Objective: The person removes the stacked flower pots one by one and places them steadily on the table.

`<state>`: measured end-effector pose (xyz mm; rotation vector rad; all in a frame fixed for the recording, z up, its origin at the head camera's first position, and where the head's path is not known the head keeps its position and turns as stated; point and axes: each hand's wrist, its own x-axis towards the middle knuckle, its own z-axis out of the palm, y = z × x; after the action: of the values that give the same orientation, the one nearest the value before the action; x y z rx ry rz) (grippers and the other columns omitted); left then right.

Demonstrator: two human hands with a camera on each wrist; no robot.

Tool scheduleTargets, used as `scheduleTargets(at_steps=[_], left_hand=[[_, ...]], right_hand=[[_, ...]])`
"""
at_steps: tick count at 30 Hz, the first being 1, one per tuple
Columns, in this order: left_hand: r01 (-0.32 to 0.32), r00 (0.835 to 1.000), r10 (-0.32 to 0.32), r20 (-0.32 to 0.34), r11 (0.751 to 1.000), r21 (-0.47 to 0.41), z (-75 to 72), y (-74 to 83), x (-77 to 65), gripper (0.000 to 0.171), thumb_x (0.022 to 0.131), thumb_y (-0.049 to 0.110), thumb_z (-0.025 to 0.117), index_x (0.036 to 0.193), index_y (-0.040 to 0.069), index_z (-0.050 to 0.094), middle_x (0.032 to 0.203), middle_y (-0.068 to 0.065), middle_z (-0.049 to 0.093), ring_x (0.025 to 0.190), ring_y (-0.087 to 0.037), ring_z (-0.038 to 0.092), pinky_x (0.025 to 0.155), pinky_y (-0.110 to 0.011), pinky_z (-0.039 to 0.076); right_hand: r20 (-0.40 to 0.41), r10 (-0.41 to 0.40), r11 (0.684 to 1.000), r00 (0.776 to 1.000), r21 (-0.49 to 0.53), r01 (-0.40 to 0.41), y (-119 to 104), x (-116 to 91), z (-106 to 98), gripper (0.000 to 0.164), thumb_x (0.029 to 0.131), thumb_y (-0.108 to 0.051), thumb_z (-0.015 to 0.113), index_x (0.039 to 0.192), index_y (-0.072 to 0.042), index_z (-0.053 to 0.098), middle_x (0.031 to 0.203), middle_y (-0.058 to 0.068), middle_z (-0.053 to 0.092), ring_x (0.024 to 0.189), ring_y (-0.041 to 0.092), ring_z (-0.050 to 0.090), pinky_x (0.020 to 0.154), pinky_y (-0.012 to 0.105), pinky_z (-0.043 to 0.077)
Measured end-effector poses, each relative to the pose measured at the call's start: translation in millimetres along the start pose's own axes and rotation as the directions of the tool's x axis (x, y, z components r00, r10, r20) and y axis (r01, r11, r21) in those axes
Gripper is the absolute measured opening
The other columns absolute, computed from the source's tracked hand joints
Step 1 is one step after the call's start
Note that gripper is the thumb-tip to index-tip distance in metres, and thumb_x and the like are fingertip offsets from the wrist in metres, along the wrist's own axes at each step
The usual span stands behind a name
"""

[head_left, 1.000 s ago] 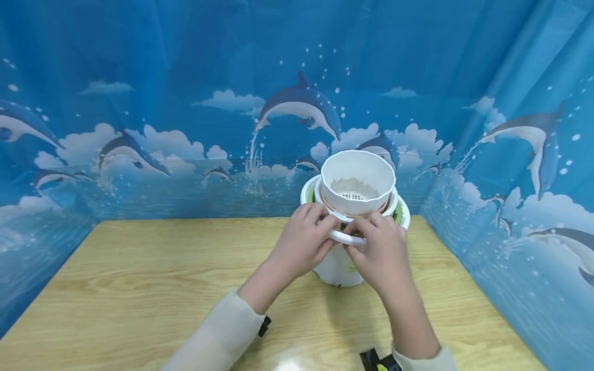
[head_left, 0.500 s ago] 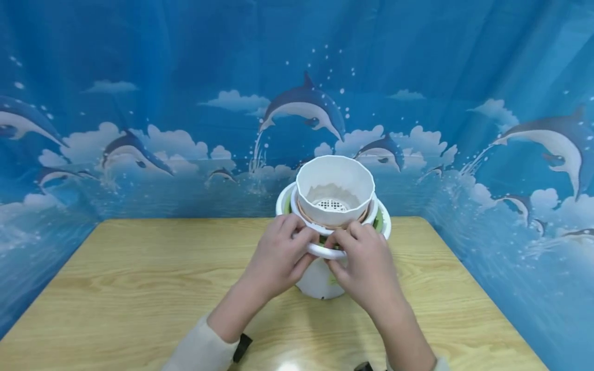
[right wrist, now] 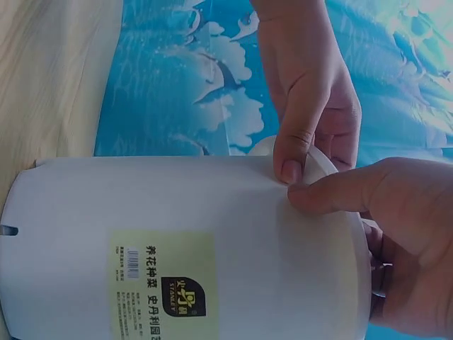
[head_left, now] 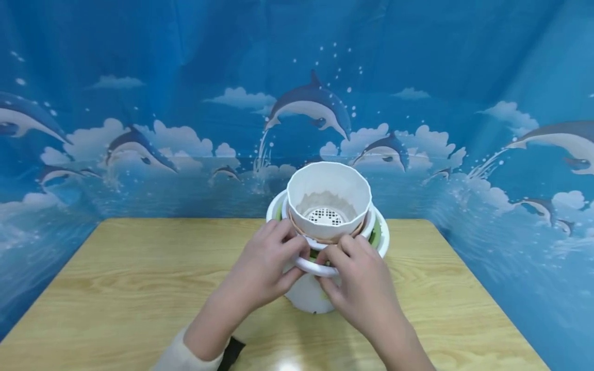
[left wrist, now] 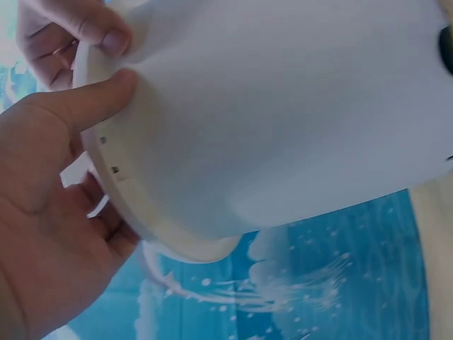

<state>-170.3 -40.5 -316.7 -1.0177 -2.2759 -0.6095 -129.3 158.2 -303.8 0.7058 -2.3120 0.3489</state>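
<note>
Several pots are nested in one stack. A large white flowerpot is the outermost, and a smaller white pot with a grid of holes in its bottom sits at the top. Between them show a green rim and a thin brownish rim. My left hand and right hand pinch the near rim of the large flowerpot side by side, fingers over the edge and thumbs on the outer wall. In the right wrist view a pale yellow label is on its side.
The stack is over the back part of the wood-grain table. A blue dolphin-print curtain closes off the back and sides. A black strap shows at my left sleeve.
Both hands and the whole pot stack have moved left and nearer to me. The grip on the rim looks the same.
</note>
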Motion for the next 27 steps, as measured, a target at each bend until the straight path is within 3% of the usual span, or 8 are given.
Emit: scheduleTargets(at_steps=[10,17,27], left_hand=[[0.078,0.989,-0.083,0.120,0.996,0.043,-28.4,5.2,-3.6,0.029,0.074,0.028,0.089,0.082,0.026,0.061,0.089,0.011,0.051,0.083,-0.012,0.044,0.074,-0.030,0.043],[0.144,0.966,-0.151,0.209,0.988,0.047,-44.0,7.7,-6.8,0.030,0.074,0.027,0.089,0.081,0.030,0.060,0.090,0.015,0.051,0.085,-0.009,0.043,0.074,-0.028,0.046],[0.178,0.942,-0.190,0.275,0.982,0.069,-59.5,9.1,-11.6,0.031,0.074,0.027,0.089,0.079,0.029,0.059,0.091,0.015,0.052,0.086,-0.010,0.044,0.075,-0.030,0.047]], right_hand=[[-0.002,-0.051,0.993,0.999,0.104,0.051,-10,2,1,0.028,0.068,-0.017,0.089,0.084,-0.026,0.068,0.081,-0.014,0.050,0.077,0.009,0.042,0.068,0.028,0.042],[-0.022,-0.131,0.975,0.991,0.176,0.133,-15,2,1,0.027,0.070,-0.021,0.089,0.089,-0.025,0.070,0.086,-0.013,0.055,0.079,0.011,0.045,0.069,0.028,0.043],[-0.065,-0.244,0.947,0.968,0.200,0.252,-24,2,3,0.025,0.076,-0.025,0.084,0.097,-0.021,0.071,0.089,-0.010,0.058,0.079,0.012,0.050,0.070,0.025,0.044]])
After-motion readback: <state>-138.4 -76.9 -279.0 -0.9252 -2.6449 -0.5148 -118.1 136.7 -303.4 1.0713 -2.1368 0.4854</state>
